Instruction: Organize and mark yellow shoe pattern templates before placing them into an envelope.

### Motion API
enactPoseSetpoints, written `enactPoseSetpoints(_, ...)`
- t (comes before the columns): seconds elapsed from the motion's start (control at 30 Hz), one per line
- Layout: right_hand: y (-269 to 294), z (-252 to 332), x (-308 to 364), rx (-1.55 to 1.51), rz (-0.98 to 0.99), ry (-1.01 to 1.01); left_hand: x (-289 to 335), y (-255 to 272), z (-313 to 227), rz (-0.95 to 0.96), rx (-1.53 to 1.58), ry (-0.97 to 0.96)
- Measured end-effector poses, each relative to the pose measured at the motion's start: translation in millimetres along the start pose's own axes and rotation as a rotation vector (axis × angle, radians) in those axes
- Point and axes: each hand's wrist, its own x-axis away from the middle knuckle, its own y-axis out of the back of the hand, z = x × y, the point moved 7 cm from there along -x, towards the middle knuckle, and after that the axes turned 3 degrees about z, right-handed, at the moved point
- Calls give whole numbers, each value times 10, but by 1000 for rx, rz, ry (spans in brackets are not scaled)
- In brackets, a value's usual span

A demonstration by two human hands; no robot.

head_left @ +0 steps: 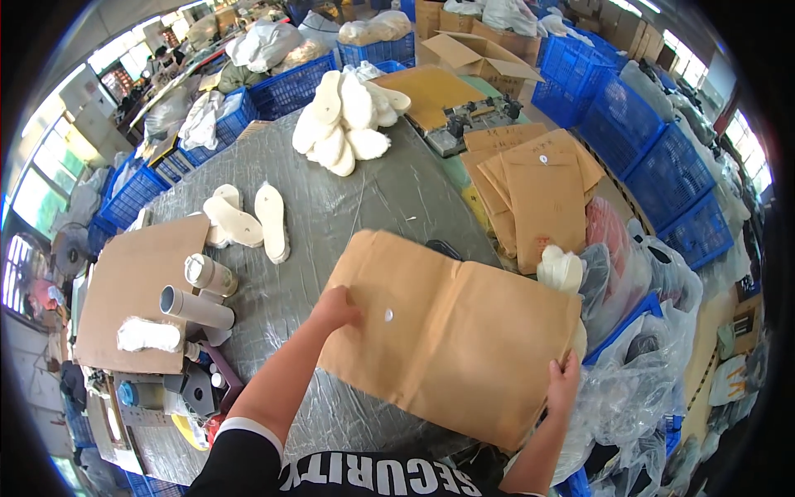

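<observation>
A large brown kraft paper envelope (451,331), creased down the middle and with a small white button, is held spread above the grey-covered table (373,203). My left hand (335,309) is closed on its left edge, the fingers partly behind the paper. At the lower right edge, my right hand (564,381) grips it between thumb and fingers. Part of a dark object (445,248) shows past the envelope's far edge. Beyond it to the right lie several stacked kraft envelopes (546,195), with a small bunch of white insoles (560,269) by their near end.
Fluffy white insoles (344,124) are piled at the table's far end; a few more insoles (272,222) lie left. Two white cylinders (196,306) stand by a brown board (137,282). Blue crates (633,149) and plastic bags (629,406) line the right side.
</observation>
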Motion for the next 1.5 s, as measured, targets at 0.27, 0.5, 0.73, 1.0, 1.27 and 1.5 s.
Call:
enactPoseSetpoints(0.27, 328, 1369, -714, 572, -359, 433, 440, -598, -230, 324, 1185, -18)
enactPoseSetpoints(0.5, -1703, 2029, 685, 355, 581, 494, 1177, -752, -1265, 716, 1132, -623)
enactPoseSetpoints(0.73, -1525, 1784, 589, 420, 422, 356, 1216, -1067, -1152, 659, 624, -732)
enactPoseSetpoints(1.0, -557, 2836, 788, 358, 10, 654, 1819, -241, -1825, 770, -502, -595)
enactPoseSetpoints(1.27, -848, 3145, 1129, 535, 75, 773, 1189, -1076, -1723, 378, -140, -623)
enactPoseSetpoints(1.5, -724, 3373, 1459, 595, -51, 849, 939, -1335, -2150, 122, 34, -779)
